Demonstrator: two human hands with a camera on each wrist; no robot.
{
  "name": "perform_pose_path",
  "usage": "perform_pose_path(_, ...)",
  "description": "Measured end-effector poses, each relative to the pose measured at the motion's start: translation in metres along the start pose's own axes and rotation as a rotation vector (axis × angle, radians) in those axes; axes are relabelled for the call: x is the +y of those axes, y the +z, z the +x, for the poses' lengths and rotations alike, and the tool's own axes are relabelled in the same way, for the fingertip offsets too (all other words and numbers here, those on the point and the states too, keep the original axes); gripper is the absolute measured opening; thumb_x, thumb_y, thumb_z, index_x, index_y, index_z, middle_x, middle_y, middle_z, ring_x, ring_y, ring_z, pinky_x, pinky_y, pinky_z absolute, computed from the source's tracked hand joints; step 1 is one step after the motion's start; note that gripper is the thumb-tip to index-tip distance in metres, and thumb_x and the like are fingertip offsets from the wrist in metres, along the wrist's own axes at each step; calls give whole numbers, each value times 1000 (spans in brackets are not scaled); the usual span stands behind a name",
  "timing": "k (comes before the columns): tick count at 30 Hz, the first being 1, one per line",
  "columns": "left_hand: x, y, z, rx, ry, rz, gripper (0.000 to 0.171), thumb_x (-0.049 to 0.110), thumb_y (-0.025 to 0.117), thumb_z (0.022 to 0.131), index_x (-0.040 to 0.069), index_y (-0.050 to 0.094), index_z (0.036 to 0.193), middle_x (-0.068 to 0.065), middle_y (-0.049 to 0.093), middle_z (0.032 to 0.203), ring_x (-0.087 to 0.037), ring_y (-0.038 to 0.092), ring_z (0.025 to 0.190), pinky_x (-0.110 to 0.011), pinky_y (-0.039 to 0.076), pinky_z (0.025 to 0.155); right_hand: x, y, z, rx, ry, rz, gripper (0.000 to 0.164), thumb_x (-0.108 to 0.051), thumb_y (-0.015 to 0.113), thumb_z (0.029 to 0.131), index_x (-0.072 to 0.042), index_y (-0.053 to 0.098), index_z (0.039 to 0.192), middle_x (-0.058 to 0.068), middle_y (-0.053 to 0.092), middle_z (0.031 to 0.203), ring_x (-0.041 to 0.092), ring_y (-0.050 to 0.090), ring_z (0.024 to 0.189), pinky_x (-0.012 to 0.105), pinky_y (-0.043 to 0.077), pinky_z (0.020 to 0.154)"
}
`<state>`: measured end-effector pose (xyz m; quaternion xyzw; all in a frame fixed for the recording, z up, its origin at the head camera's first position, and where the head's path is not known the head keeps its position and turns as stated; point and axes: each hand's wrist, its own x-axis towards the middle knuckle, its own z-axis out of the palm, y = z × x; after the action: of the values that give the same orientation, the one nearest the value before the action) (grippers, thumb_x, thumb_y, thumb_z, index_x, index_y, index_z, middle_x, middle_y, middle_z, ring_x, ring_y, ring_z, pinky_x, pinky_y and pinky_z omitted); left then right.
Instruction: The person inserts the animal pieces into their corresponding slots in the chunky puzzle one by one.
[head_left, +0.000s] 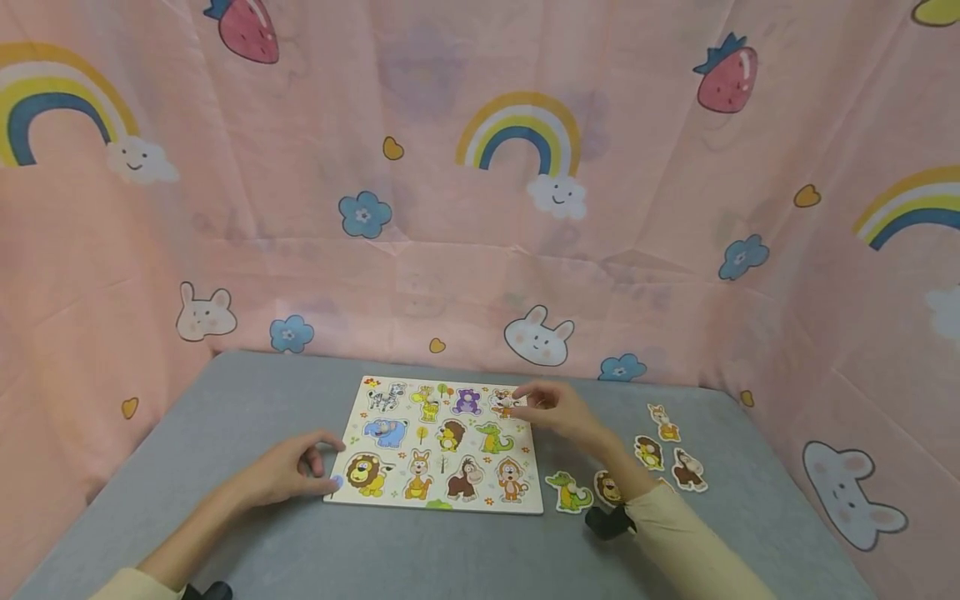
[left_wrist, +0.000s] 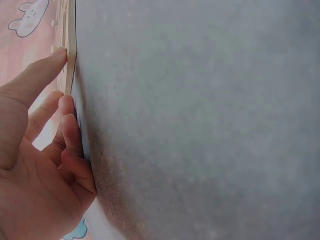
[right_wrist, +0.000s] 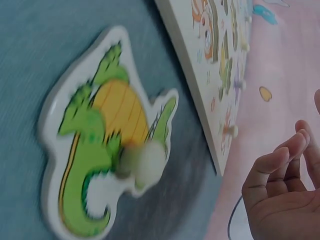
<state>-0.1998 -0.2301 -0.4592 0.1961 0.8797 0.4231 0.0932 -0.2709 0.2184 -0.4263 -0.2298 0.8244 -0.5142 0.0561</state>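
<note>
Animal puzzle board: long axis left-right

Board (head_left: 401,456) lies flat near the gray table's (head_left: 255,400) far edge, roughly parallel to it, animals' heads pointing that way. Left hand (head_left: 288,469): thumb and fingers spread, touching the board's left edge. Right hand (head_left: 562,412): thumb and index apart around the tiger piece (head_left: 506,407), far-right corner. Loose crocodile piece (head_left: 570,493) just off near-right corner.
</note>
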Motion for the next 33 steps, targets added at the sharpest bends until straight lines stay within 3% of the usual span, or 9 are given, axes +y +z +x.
perform_pose_path(9,-2,0,0,0,6,0,50,19,86,83,5,62,125,-3,54,80,-14,47,59,-27,38,54,13,-32,-25,73,10,-15,32,-11,74,94,3,67,123,15,59,89,20,52,75,31,45,65)
perform_pose_path(19,-2,1,-1,0,12,-6,50,18,86,83,5,62,124,-3,54,81,-13,47,59,-27,38,54,27,-60,-59,156,39,-131,32,-15,76,93,2,69,119,10,59,87,18,52,74,28,44,63)
perform_pose_path(30,-1,0,-1,-4,15,-16,50,18,86,83,4,62,125,-3,54,81,-11,45,58,-26,38,53,39,-90,-102,165,-26,-166,28,-8,73,95,6,67,118,13,57,77,21,48,60,33,43,53)
perform_pose_path(33,-1,0,-1,-3,13,-17,50,18,86,83,4,62,125,-3,54,81,-11,45,58,-26,37,53,42,-99,-114,161,-1,-161,29,-9,72,95,7,65,119,15,56,74,17,45,54,33,42,49)
